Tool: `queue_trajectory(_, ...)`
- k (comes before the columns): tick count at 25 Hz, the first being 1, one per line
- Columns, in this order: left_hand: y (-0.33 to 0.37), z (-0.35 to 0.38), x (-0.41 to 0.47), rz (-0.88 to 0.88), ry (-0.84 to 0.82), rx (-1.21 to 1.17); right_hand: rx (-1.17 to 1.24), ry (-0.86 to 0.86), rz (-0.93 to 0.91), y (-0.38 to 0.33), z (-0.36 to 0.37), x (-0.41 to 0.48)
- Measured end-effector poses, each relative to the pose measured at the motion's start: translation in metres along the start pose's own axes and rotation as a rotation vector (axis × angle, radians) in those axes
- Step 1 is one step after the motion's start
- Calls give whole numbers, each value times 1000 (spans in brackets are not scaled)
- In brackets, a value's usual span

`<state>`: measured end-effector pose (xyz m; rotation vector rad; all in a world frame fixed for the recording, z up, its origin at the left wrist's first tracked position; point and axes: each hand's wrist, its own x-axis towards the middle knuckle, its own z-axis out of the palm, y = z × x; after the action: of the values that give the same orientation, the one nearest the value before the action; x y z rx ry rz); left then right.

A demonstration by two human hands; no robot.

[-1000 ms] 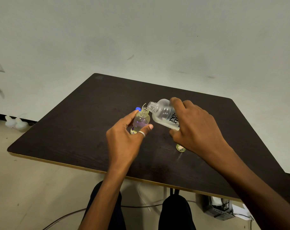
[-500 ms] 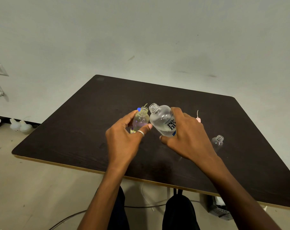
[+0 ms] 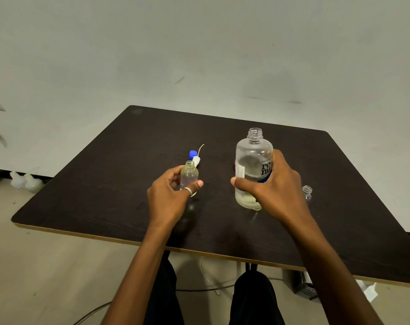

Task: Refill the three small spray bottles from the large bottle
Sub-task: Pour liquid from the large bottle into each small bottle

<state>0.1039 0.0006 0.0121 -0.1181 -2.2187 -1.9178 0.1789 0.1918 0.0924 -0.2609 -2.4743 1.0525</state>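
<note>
My left hand (image 3: pixel 170 199) grips a small clear spray bottle (image 3: pixel 189 175), uncapped and upright on the dark table (image 3: pixel 105 198), with pale liquid inside. Just behind it lies a spray cap (image 3: pixel 194 157) with a blue top, white collar and thin dip tube. My right hand (image 3: pixel 273 191) holds the large clear bottle (image 3: pixel 252 165), open-necked and upright on the table, with yellowish liquid in its lower part. A second small bottle (image 3: pixel 307 193), uncapped, stands to the right of my right hand. A bit of pink shows behind the large bottle.
The table's front edge (image 3: pixel 199 253) runs just above my knees. A grey wall stands behind the table. White objects (image 3: pixel 25 181) sit on the floor at the left, and cables and a box lie under the table at the right.
My right hand has tipped the large bottle back from its pouring tilt over the small bottle and set it upright on the table to the right. My left hand kept hold of the small bottle.
</note>
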Motion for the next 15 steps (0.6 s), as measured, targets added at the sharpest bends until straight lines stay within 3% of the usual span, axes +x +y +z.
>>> queue_trajectory(15,-31,13,11,-38,-43,139,78,131,2,11,-27,-4)
